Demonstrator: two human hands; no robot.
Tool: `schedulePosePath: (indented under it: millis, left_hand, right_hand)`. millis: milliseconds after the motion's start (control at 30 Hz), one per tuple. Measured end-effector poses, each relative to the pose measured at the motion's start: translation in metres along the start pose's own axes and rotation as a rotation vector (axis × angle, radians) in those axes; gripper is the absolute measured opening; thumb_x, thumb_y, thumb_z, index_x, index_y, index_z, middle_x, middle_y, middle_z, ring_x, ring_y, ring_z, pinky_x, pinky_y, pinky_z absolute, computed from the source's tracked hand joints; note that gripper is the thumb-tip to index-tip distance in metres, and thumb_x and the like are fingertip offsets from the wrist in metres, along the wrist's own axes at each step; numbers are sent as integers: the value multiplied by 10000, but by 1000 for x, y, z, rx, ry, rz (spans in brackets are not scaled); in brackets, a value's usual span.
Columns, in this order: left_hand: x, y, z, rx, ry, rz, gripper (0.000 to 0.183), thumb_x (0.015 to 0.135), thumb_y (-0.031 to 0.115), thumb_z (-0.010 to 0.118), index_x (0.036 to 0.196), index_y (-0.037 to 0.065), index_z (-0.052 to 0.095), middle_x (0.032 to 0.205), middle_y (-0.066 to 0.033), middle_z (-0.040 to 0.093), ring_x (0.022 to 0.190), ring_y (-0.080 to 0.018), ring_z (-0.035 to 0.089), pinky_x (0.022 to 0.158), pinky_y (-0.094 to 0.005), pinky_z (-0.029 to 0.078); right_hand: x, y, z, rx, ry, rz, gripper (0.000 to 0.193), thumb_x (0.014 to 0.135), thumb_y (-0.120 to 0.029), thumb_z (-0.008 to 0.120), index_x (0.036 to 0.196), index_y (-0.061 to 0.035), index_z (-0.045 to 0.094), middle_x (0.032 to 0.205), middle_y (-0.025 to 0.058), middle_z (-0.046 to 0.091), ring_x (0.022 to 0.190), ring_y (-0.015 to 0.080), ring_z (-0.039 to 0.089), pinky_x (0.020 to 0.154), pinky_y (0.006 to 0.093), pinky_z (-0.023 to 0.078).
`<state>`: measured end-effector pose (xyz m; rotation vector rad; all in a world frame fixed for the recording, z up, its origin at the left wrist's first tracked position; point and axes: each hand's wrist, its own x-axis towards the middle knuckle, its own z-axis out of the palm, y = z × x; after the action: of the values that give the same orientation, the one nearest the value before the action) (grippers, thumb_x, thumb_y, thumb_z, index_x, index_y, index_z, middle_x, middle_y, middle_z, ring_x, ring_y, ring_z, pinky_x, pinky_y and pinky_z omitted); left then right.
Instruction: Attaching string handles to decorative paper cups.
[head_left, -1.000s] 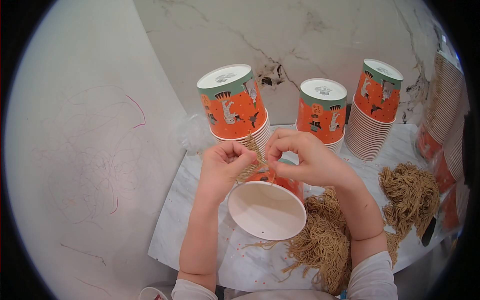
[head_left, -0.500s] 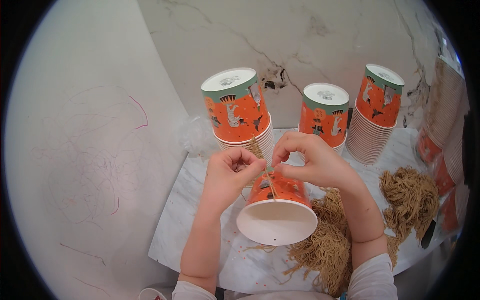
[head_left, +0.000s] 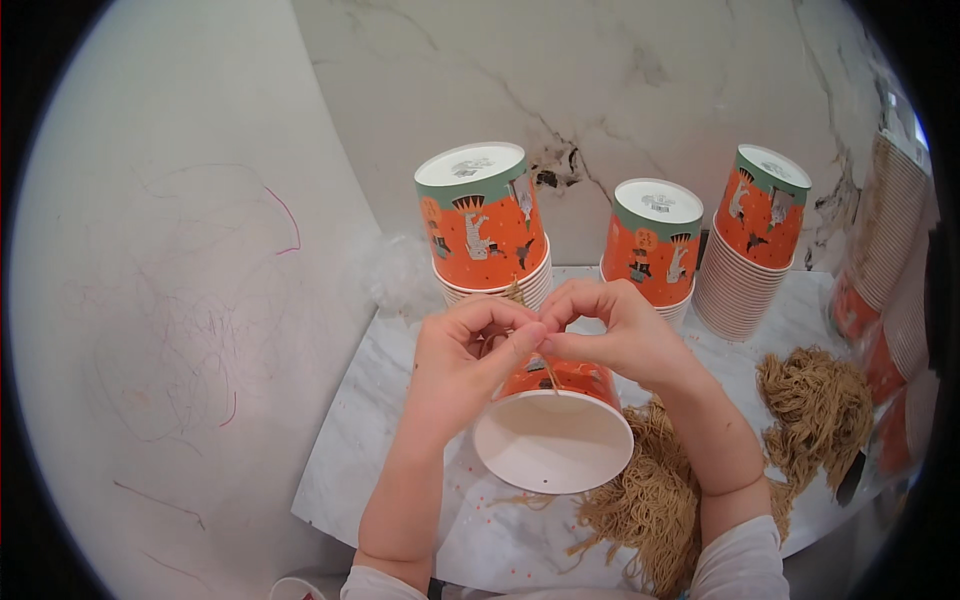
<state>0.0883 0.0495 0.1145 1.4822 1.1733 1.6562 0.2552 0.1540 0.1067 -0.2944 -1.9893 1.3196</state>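
Note:
An orange paper cup [head_left: 585, 380] lies tipped on the table, its white open mouth facing me. Tan string [head_left: 555, 378] runs over its side from the rim up to my fingers. Just above the cup, my left hand [head_left: 465, 355] is closed in a pinch on the string. My right hand [head_left: 630, 340] meets it fingertip to fingertip, also pinching at the string. The fingers hide the string's upper part, and whether there is a knot cannot be seen. More tan string [head_left: 514, 292] shows behind the fingers, against a cup stack.
Upside-down stacks of orange-and-green cups stand at the back left [head_left: 480, 230], back middle [head_left: 650, 240] and back right [head_left: 755, 230]. Tan string bundles lie right of the tipped cup [head_left: 650, 490] and farther right [head_left: 815, 410]. Wrapped cups [head_left: 880, 240] stand at the right edge.
My hands have come together so that their fingertips meet above the cup; before, they were slightly apart. The cup stays tipped in about the same place.

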Motion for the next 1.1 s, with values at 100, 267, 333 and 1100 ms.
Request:
schedulePosePath:
  millis: [100, 267, 333, 1100]
  left_hand:
    - [0, -3, -6, 54, -26, 6, 85, 898, 28, 710, 958, -27, 684, 839, -15, 656, 721, -22, 579, 586, -179, 439]
    - [0, 4, -4, 33, -2, -51, 185, 892, -3, 702, 1064, -19, 635, 907, -16, 635, 791, -33, 585, 639, -184, 478]
    - [2, 5, -7, 34, -25, -52, 234, 891, -15, 693, 1107, -2, 605, 924, -15, 631, 829, -37, 579, 684, -184, 490]
    - [-1, 0, 5, -33, 130, 211, 301, 902, -45, 676, 1078, 61, 456, 956, -43, 619, 860, -71, 575, 787, -212, 479]
  right_hand:
    - [0, 0, -2, 89, -11, 53, 161, 805, -143, 779, 859, -8, 708, 860, 19, 691, 827, 76, 617, 761, 252, 499]
    - [0, -3, -8, 2, -16, 19, 90, 795, -79, 752, 835, -24, 695, 962, 34, 667, 970, 128, 597, 915, 311, 442]
    - [-1, -4, -11, 17, -31, 27, 90, 792, -75, 754, 836, -24, 694, 964, 34, 665, 978, 131, 593, 922, 315, 437]
    - [0, -3, -11, -37, -190, -3, 149, 825, -150, 735, 856, -16, 678, 847, 10, 677, 840, 90, 609, 777, 270, 492]
